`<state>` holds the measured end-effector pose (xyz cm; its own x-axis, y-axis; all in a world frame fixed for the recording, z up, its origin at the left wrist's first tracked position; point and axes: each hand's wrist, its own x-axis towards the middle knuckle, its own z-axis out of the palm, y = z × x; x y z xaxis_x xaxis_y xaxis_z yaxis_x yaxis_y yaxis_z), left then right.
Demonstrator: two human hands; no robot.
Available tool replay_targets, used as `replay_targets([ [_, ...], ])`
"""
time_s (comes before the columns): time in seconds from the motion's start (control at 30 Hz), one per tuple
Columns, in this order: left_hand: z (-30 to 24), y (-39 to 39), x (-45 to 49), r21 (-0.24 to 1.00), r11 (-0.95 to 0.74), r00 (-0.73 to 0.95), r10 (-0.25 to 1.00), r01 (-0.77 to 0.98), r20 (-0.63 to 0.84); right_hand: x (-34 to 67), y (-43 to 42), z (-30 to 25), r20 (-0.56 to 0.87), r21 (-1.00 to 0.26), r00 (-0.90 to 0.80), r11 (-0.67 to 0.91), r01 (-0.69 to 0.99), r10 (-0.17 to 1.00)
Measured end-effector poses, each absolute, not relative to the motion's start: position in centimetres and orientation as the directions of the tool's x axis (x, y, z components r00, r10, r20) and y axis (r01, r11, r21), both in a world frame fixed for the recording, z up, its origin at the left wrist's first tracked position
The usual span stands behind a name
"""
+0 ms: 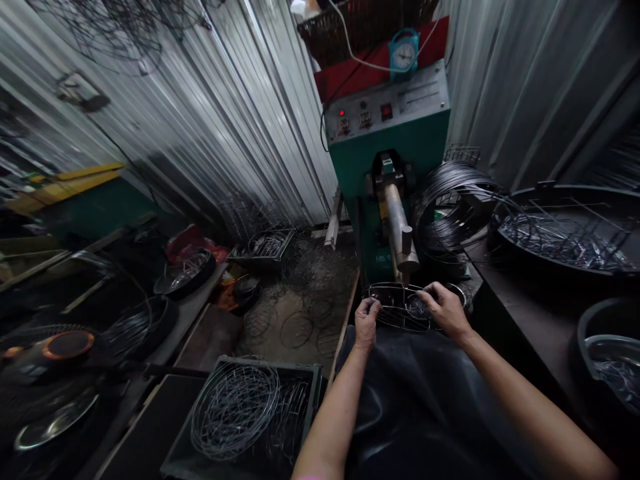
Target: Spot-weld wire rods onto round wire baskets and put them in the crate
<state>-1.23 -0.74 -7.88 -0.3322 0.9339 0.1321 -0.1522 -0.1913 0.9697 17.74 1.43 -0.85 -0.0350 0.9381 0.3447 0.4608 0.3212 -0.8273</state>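
A round wire frame (400, 325) of thin metal rods is held level under the arm (401, 233) of a green welding machine (390, 143). My left hand (367, 322) pinches its left side with closed fingers. On the right, my right hand (445, 307) has thumb and fingers pressed together at the frame's rim. The machine's tip (405, 283) comes down between my hands, at the frame's far side; whether it touches the wire I cannot tell. A dark apron (405, 387) covers my lap just below the frame.
A coil of wire (453, 207) stands right of the machine. Farther right are a wide black pan (570, 267) of short rods and a black tub (585, 333). At lower left, a crate (215, 373) holds round wire frames. Wire rings (297, 330) lie on the floor.
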Motion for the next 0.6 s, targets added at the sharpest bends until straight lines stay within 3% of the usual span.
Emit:
replay_targets([
  [0.23, -8.6, 0.6, -1.7, 0.979, -0.174, -0.282, 0.949, -0.103, 0.139, 17.4, 2.1, -1.1, 0.363, -0.807, -0.003, 0.316, 0.499, 0.932],
  [0.37, -7.3, -0.8, -2.3, 0.955, -0.217, -0.293, 0.917, 0.204, 0.271, 18.9, 1.6, -2.2, 0.380, -0.853, 0.017, 0.344, 0.392, 0.925],
  [0.47, -5.7, -3.4, -0.5, 0.748, -0.318, -0.255, 0.802, 0.583, 0.540, 21.1, 0.9, -4.4, 0.311, -0.913, 0.077, 0.275, 0.300, 0.947],
  [0.53, -4.7, -4.8, 2.1, 0.525, -0.458, 0.032, 0.775, 0.718, 0.632, 22.4, 0.7, -5.9, 0.199, -0.953, 0.081, 0.173, 0.249, 0.977],
  [0.6, -4.0, -5.1, 4.9, 0.359, -0.530, 0.251, 0.765, 0.768, 0.593, 23.2, 0.6, -6.9, 0.134, -0.973, 0.059, 0.120, 0.199, 0.989],
])
